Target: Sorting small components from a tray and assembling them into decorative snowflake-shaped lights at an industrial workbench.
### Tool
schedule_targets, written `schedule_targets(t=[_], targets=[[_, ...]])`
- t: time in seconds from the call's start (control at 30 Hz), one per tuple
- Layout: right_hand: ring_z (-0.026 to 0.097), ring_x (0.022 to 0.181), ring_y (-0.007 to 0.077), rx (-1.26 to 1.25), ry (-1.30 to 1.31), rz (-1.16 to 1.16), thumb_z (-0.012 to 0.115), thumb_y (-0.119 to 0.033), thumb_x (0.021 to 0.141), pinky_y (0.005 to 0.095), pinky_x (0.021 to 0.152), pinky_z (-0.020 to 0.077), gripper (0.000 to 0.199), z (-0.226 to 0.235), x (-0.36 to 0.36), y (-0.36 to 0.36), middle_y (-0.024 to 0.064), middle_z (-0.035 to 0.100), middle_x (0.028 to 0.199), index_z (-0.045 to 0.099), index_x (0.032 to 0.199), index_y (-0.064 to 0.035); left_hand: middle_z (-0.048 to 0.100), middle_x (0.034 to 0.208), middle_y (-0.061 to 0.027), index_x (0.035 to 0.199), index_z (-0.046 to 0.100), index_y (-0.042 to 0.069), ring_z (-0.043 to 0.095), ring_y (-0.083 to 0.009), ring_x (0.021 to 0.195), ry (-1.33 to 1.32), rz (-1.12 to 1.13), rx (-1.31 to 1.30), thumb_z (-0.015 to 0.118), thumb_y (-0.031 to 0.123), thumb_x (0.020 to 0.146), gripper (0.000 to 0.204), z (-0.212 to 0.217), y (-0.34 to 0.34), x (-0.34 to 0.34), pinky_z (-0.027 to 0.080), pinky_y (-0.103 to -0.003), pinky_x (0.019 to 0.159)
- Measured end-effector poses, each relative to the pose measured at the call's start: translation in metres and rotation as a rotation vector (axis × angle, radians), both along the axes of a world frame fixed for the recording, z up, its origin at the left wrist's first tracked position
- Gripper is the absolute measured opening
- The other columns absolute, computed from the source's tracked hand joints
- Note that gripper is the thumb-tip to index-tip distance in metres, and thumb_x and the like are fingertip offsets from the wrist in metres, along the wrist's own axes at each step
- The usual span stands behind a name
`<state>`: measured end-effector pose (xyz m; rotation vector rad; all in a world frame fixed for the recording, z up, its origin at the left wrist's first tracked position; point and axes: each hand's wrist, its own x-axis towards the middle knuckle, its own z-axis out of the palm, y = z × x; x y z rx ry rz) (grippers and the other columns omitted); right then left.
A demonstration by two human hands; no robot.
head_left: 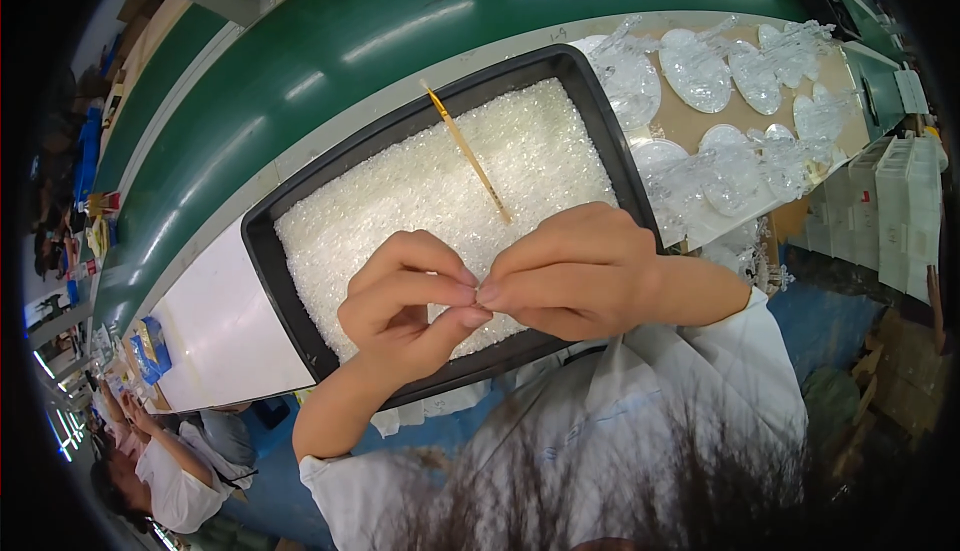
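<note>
Over the near part of a black tray, my left hand and my right hand meet fingertip to fingertip. Both are closed in a pinch, and whatever sits between the fingers is too small and hidden to name. Clear, glittering granules fill the tray. A thin paintbrush with a yellow handle lies slanted across them, one end resting over the tray's far rim and the other on the granules beyond my hands.
To the right of the tray stand several clear, sparkling ornaments with round white bases on a brown board. White bins are stacked at far right. A green work surface runs behind. Another person sits at lower left, near a blue packet.
</note>
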<state>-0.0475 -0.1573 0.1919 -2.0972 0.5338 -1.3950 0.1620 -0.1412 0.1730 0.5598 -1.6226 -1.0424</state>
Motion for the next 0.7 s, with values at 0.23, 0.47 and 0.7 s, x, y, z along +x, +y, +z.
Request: schedule_targets(t=[0.23, 0.47, 0.7], targets=[[0.070, 0.066, 0.0182, 0.015, 0.039, -0.100, 0.076, 0.001, 0.071, 0.0259, 0.055, 0.0566, 0.020, -0.0001, 0.0022, 0.0048, 0.0062, 0.071, 0.081, 0.073, 0.090, -0.0054, 0.063, 0.094, -0.0139, 0.094, 0.066, -0.001, 0.060, -0.0176, 0.080, 0.060, 0.003, 0.157, 0.071, -0.002, 0.084, 0.011, 0.0065, 0.0025, -0.0032, 0.048, -0.027, 0.069], [0.069, 0.062, 0.0169, 0.034, 0.026, -0.147, 0.077, 0.000, 0.070, 0.0242, 0.052, 0.0555, 0.018, -0.0024, 0.0034, 0.0057, 0.0065, 0.071, 0.079, 0.072, 0.087, -0.0040, 0.062, 0.097, -0.0140, 0.096, 0.066, -0.002, 0.061, -0.0177, 0.085, 0.187, -0.042, 0.389, 0.071, 0.000, 0.086, 0.011, 0.0040, 0.0078, -0.0045, 0.051, -0.029, 0.075], [0.070, 0.060, 0.0168, -0.008, 0.041, -0.181, 0.077, 0.000, 0.071, 0.0241, 0.051, 0.0550, 0.016, -0.0050, 0.0039, 0.0084, 0.0061, 0.071, 0.075, 0.071, 0.085, -0.0034, 0.064, 0.102, -0.0147, 0.095, 0.070, -0.002, 0.062, -0.0192, 0.089, 0.221, -0.063, 0.430, 0.073, 0.000, 0.085, 0.011, -0.0031, 0.0100, -0.0037, 0.052, -0.030, 0.078]])
